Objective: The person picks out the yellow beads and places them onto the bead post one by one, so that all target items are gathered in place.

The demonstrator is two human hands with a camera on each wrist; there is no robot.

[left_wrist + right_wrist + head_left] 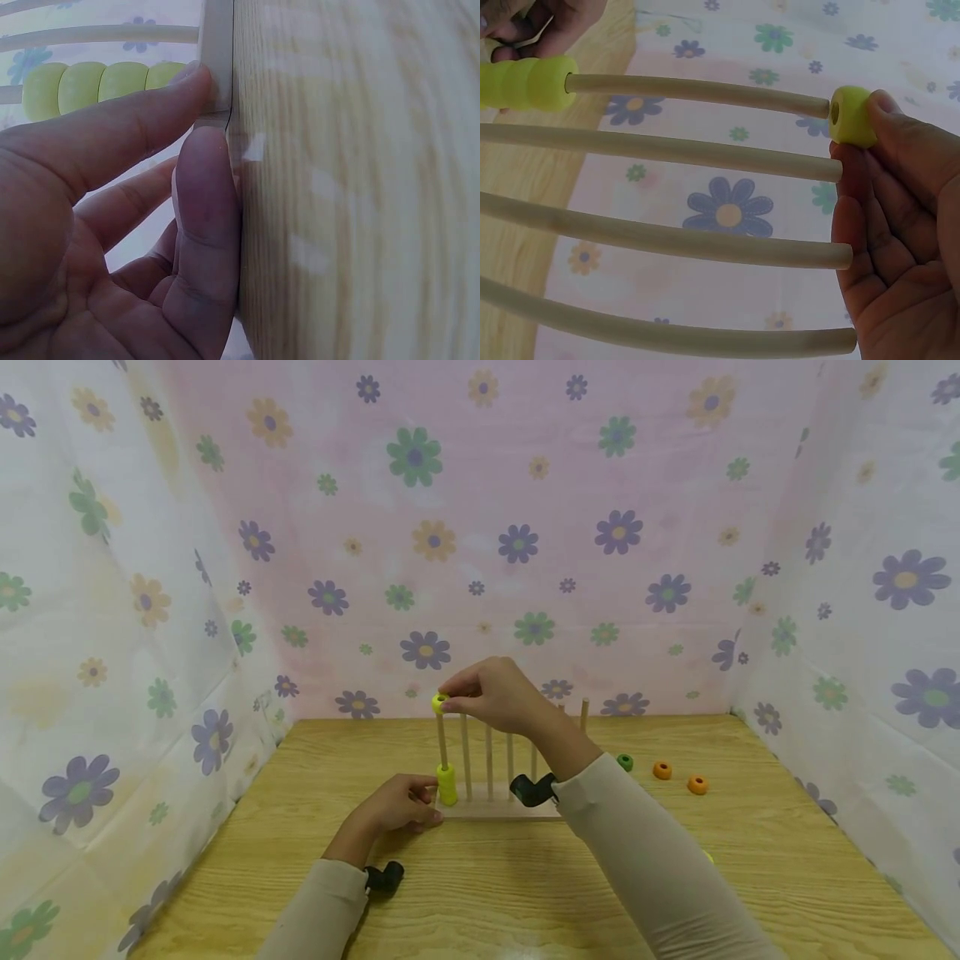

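Note:
A wooden peg stand (495, 811) with a row of upright dowels rests on the table. Several yellow beads (446, 785) are stacked at the foot of its leftmost dowel (442, 742). My right hand (498, 697) pinches another yellow bead (853, 116) between thumb and fingers, its hole facing that dowel's top end. In the right wrist view the bead sits right at the tip. Low at the stand's left end, my left hand (401, 806) grips the base (216, 67) with thumb and finger, close beside the stacked beads. My right forearm hides part of the stand.
Right of the stand lie a green bead (625, 762) and two orange beads (662, 770). A yellow piece (708, 857) shows partly behind my right sleeve. Flower-patterned cloth (480, 527) walls the wooden table (465, 893) at the back and sides.

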